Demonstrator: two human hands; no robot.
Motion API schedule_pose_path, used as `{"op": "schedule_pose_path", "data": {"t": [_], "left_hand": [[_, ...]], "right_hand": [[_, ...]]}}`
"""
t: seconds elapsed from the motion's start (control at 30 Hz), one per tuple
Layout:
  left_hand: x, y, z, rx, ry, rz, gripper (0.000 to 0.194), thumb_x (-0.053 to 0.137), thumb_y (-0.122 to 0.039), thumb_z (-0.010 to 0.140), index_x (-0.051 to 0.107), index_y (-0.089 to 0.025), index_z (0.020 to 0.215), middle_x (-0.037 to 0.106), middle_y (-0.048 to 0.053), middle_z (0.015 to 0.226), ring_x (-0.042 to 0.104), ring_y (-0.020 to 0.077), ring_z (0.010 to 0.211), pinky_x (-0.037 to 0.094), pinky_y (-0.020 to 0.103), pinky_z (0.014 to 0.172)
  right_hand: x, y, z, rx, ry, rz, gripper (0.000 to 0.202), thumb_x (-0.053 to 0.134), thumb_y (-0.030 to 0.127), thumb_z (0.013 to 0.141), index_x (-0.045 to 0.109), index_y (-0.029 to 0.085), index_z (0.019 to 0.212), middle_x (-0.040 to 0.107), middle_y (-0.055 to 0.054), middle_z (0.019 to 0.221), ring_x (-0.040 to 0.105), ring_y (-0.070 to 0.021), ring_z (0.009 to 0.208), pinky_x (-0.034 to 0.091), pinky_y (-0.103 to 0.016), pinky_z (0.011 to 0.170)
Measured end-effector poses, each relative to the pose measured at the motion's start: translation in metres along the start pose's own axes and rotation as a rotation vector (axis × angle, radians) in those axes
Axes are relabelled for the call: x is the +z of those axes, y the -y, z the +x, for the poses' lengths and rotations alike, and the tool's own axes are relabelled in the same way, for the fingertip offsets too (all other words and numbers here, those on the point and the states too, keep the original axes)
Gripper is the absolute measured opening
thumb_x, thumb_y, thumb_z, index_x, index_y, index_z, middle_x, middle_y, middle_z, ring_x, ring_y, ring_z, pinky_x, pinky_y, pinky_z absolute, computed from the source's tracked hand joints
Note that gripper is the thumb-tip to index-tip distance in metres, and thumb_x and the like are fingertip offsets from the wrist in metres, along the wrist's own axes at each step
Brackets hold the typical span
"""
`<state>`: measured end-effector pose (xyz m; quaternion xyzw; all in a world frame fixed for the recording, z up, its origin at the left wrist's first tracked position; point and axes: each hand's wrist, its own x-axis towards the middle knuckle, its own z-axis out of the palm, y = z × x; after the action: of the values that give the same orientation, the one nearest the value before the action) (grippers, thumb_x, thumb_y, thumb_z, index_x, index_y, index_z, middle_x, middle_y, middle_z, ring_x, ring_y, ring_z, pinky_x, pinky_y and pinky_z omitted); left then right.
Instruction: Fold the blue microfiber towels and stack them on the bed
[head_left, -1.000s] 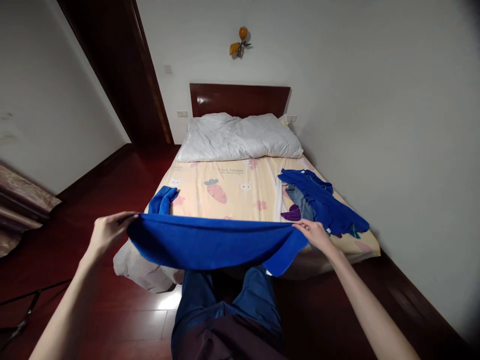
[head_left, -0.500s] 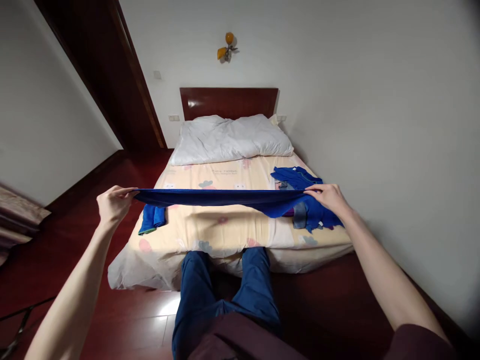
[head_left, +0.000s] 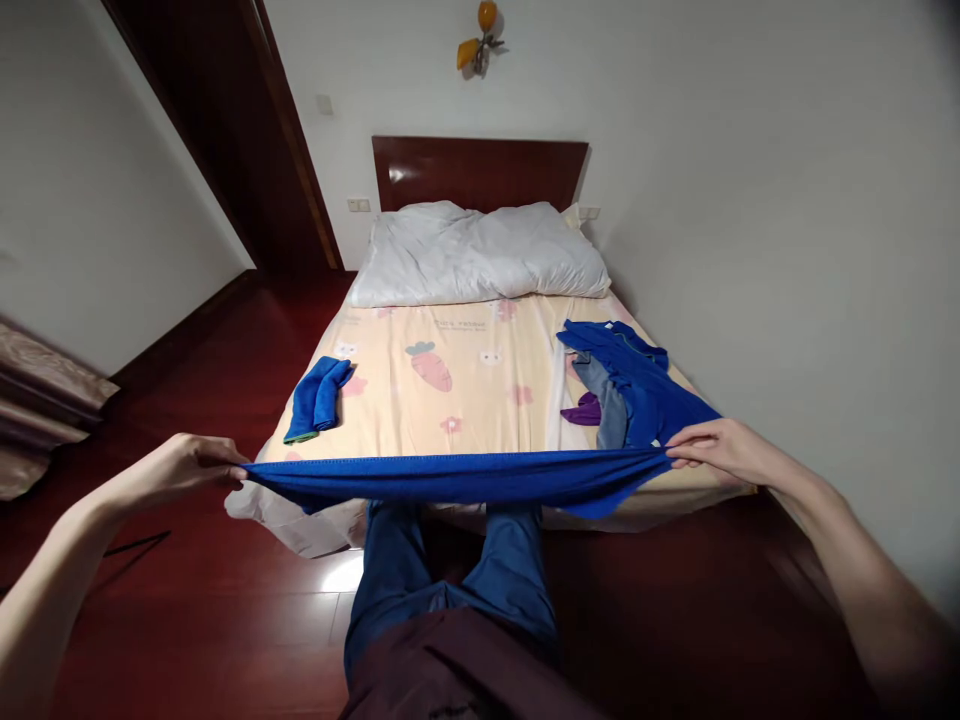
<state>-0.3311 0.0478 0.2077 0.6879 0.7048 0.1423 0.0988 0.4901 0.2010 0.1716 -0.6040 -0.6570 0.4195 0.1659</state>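
Note:
A blue cloth (head_left: 457, 478) is stretched nearly level between my two hands, its upper edge taut and its lower part hanging loose over the near edge of the bed. My left hand (head_left: 199, 468) pinches one upper corner, and my right hand (head_left: 712, 447) pinches the other. Beyond my right hand lies a loose pile of blue cloths (head_left: 637, 385), with a grey-blue cloth (head_left: 604, 395) and a purple cloth (head_left: 583, 410) showing at its side. At the left of the bed rest rolled or folded blue cloths (head_left: 319, 397), one edged in green.
The bed (head_left: 487, 400) has a pale yellow printed sheet and a white quilt (head_left: 480, 255) heaped by the dark headboard (head_left: 480, 170). A wall (head_left: 810, 250) runs along the right side. A curtain (head_left: 45, 410) hangs at the left above the dark red floor (head_left: 202, 580).
Both hands have come down and closer to me, and further apart, drawing the blue cloth toward the bed's near edge. My view has tipped downward, uncovering more of the sheet and the pile.

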Motion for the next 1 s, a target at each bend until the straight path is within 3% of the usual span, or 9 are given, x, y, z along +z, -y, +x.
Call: {"op": "schedule_pose_path", "data": {"t": [0.1, 0.2, 0.27, 0.37, 0.5, 0.6, 0.73, 0.83, 1.0], "left_hand": [[0.002, 0.004, 0.024, 0.035, 0.424, -0.081, 0.04, 0.062, -0.063, 0.077, 0.075, -0.025, 0.075, 0.07, -0.002, 0.073, 0.064, 0.015, 0.069, 0.053, 0.02, 0.063], [0.018, 0.007, 0.063, -0.042, 0.487, -0.128, 0.034, 0.067, -0.056, 0.074, 0.076, -0.023, 0.076, 0.071, 0.0, 0.071, 0.065, 0.0146, 0.067, 0.055, 0.021, 0.065], [0.037, 0.008, 0.093, -0.124, 0.446, -0.175, 0.026, 0.071, -0.046, 0.072, 0.077, -0.021, 0.078, 0.072, 0.001, 0.069, 0.067, 0.0152, 0.064, 0.057, 0.023, 0.065], [0.065, 0.003, 0.138, -0.215, 0.196, -0.213, 0.02, 0.072, -0.036, 0.07, 0.079, -0.02, 0.079, 0.072, 0.003, 0.065, 0.07, 0.018, 0.062, 0.059, 0.025, 0.065], [0.083, -0.011, 0.188, -0.147, -0.302, -0.185, 0.019, 0.067, -0.03, 0.074, 0.08, -0.016, 0.078, 0.075, 0.007, 0.073, 0.071, 0.0209, 0.07, 0.058, 0.026, 0.07], [0.086, -0.016, 0.208, -0.039, -0.643, -0.199, 0.026, 0.06, -0.028, 0.084, 0.081, -0.013, 0.087, 0.076, 0.01, 0.088, 0.07, 0.0193, 0.076, 0.057, 0.027, 0.072], [0.103, -0.006, 0.207, 0.042, -0.919, -0.192, 0.029, 0.058, -0.033, 0.095, 0.079, -0.016, 0.104, 0.074, 0.01, 0.101, 0.067, 0.0158, 0.079, 0.055, 0.027, 0.073], [0.134, 0.014, 0.191, 0.102, -0.838, -0.133, 0.029, 0.055, -0.034, 0.098, 0.077, -0.019, 0.109, 0.074, 0.009, 0.111, 0.07, 0.0185, 0.093, 0.056, 0.03, 0.085], [0.207, 0.047, 0.152, 0.097, -0.345, -0.032, 0.039, 0.043, -0.026, 0.097, 0.075, -0.018, 0.118, 0.07, 0.01, 0.129, 0.07, 0.0235, 0.109, 0.056, 0.033, 0.096]], "right_hand": [[-0.006, 0.013, 0.017, 0.029, 0.048, -0.039, 0.028, 0.079, 0.049, 0.07, 0.078, 0.023, 0.077, 0.078, -0.019, 0.082, 0.076, -0.0278, 0.074, 0.062, -0.035, 0.069], [-0.004, 0.024, 0.051, 0.023, 0.13, -0.136, 0.027, 0.077, 0.047, 0.072, 0.076, 0.02, 0.076, 0.078, -0.017, 0.077, 0.074, -0.024, 0.066, 0.058, -0.031, 0.06], [0.002, 0.03, 0.082, -0.02, 0.132, -0.208, 0.025, 0.076, 0.044, 0.072, 0.075, 0.019, 0.076, 0.078, -0.014, 0.074, 0.074, -0.0233, 0.066, 0.058, -0.03, 0.062], [0.012, 0.038, 0.133, -0.097, -0.012, -0.315, 0.02, 0.076, 0.039, 0.073, 0.073, 0.019, 0.074, 0.076, -0.008, 0.066, 0.075, -0.0227, 0.067, 0.059, -0.029, 0.067], [0.018, 0.05, 0.186, -0.23, -0.43, -0.46, 0.009, 0.072, 0.027, 0.078, 0.075, 0.019, 0.078, 0.077, -0.007, 0.071, 0.077, -0.0242, 0.078, 0.06, -0.031, 0.076], [0.021, 0.051, 0.2, -0.418, -0.71, -0.39, 0.016, 0.068, 0.027, 0.084, 0.077, 0.016, 0.092, 0.079, -0.012, 0.092, 0.077, -0.0242, 0.084, 0.062, -0.034, 0.082], [0.035, 0.029, 0.199, -0.623, -0.846, -0.308, 0.019, 0.066, 0.03, 0.088, 0.077, 0.017, 0.095, 0.078, -0.013, 0.109, 0.075, -0.025, 0.096, 0.062, -0.039, 0.091], [0.061, -0.006, 0.2, -0.605, -0.809, -0.317, 0.015, 0.067, 0.029, 0.087, 0.078, 0.019, 0.087, 0.079, -0.012, 0.106, 0.075, -0.0261, 0.098, 0.06, -0.042, 0.096], [0.127, -0.078, 0.211, -0.389, -0.628, -0.305, 0.021, 0.062, 0.027, 0.086, 0.078, 0.014, 0.086, 0.078, -0.015, 0.11, 0.074, -0.0271, 0.103, 0.057, -0.043, 0.099]]}}
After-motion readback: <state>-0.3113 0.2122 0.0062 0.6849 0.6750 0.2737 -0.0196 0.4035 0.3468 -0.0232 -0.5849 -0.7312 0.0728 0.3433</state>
